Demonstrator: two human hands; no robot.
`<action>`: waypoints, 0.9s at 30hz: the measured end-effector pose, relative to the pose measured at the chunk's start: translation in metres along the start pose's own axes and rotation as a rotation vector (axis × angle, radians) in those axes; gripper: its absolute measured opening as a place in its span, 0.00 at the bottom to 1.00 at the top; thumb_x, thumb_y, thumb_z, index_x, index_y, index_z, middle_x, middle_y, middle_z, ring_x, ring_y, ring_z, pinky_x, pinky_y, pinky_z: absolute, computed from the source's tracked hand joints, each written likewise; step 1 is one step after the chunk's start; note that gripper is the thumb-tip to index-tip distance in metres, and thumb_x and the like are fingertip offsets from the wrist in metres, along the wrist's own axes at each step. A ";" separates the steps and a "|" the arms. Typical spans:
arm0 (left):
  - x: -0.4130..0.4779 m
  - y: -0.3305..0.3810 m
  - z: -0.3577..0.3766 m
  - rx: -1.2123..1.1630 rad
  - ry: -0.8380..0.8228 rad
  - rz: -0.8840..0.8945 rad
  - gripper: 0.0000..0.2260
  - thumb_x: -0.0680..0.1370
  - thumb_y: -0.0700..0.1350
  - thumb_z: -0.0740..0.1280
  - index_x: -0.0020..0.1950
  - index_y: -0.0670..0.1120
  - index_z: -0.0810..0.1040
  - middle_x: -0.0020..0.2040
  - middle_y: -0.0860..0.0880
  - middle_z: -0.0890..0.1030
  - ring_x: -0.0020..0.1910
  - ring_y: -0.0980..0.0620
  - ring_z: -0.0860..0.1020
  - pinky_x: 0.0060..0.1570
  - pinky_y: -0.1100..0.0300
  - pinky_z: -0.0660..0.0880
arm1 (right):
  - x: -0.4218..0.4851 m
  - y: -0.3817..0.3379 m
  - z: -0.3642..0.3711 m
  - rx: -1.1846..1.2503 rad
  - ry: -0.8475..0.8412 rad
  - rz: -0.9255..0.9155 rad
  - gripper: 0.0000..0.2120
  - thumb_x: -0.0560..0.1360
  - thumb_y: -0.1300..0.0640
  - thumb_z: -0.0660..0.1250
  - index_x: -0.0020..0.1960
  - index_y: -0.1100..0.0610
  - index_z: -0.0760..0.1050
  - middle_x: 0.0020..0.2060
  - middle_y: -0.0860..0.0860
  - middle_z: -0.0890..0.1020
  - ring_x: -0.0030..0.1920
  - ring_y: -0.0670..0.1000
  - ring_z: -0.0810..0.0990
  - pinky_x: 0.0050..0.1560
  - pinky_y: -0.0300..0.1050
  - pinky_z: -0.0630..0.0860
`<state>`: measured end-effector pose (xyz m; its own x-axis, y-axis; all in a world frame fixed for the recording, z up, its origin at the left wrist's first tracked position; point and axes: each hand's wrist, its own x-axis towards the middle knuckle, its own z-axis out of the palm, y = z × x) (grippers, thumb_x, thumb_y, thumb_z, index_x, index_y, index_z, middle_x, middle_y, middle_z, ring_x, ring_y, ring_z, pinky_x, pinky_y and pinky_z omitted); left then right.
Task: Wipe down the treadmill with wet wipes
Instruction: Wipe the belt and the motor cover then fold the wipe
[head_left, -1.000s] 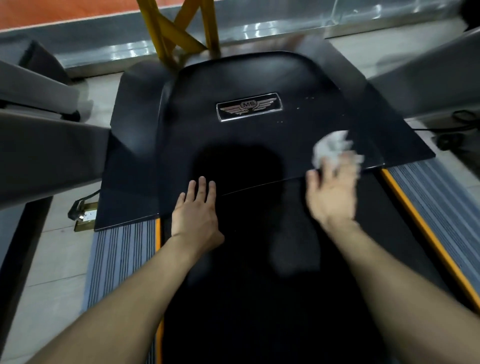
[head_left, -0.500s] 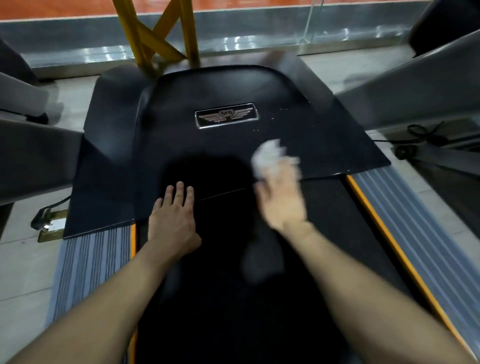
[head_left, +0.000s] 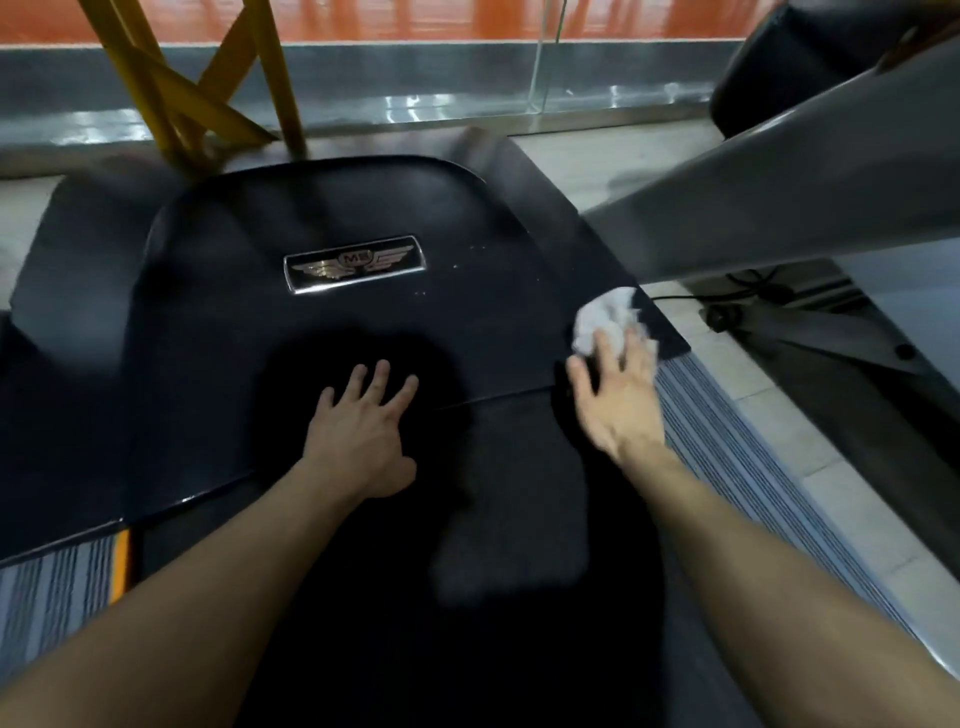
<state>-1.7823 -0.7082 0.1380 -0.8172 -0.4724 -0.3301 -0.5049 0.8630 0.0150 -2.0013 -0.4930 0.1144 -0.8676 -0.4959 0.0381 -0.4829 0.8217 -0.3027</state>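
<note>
White wipe (head_left: 602, 314), pressed under flat right hand (head_left: 618, 405)

The black treadmill hood (head_left: 234, 322) carries a crumpled white wipe (head_left: 602, 314) near its right edge

- Dim indoor light; a heavy shadow sits on the treadmill hood (head_left: 332, 208).
- Glare streaks the metal sill (head_left: 415, 106).
- The right hand (head_left: 618, 395) is motion-blurred; frame edges bow.

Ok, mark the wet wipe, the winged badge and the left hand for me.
wet wipe (head_left: 602, 317): head view, on its crumpled white middle.
winged badge (head_left: 356, 263): head view, on the middle of the emblem.
left hand (head_left: 358, 436): head view, on the back of the hand.
</note>
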 end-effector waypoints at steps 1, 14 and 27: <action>0.003 0.001 -0.002 0.004 -0.014 -0.007 0.48 0.76 0.63 0.66 0.86 0.58 0.39 0.87 0.47 0.39 0.86 0.42 0.42 0.82 0.38 0.52 | -0.007 -0.003 0.001 -0.048 -0.033 -0.178 0.32 0.85 0.34 0.51 0.86 0.45 0.55 0.86 0.54 0.46 0.86 0.55 0.41 0.85 0.55 0.49; 0.002 0.000 -0.021 0.006 -0.004 0.032 0.43 0.74 0.60 0.65 0.86 0.60 0.49 0.87 0.51 0.43 0.86 0.46 0.45 0.80 0.41 0.58 | -0.006 -0.081 0.033 -0.062 -0.152 -0.776 0.31 0.86 0.39 0.55 0.85 0.49 0.58 0.86 0.50 0.49 0.86 0.53 0.46 0.85 0.52 0.53; 0.021 -0.077 -0.043 0.083 0.013 -0.127 0.53 0.68 0.72 0.76 0.85 0.61 0.51 0.87 0.47 0.47 0.85 0.37 0.52 0.74 0.38 0.68 | 0.035 -0.152 0.045 -0.029 -0.192 -1.120 0.25 0.86 0.44 0.61 0.80 0.51 0.70 0.83 0.56 0.63 0.84 0.57 0.57 0.84 0.50 0.53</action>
<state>-1.7728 -0.7921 0.1701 -0.7521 -0.5804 -0.3123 -0.5799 0.8079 -0.1048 -1.9529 -0.6474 0.1187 0.0853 -0.9884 0.1257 -0.9801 -0.1060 -0.1681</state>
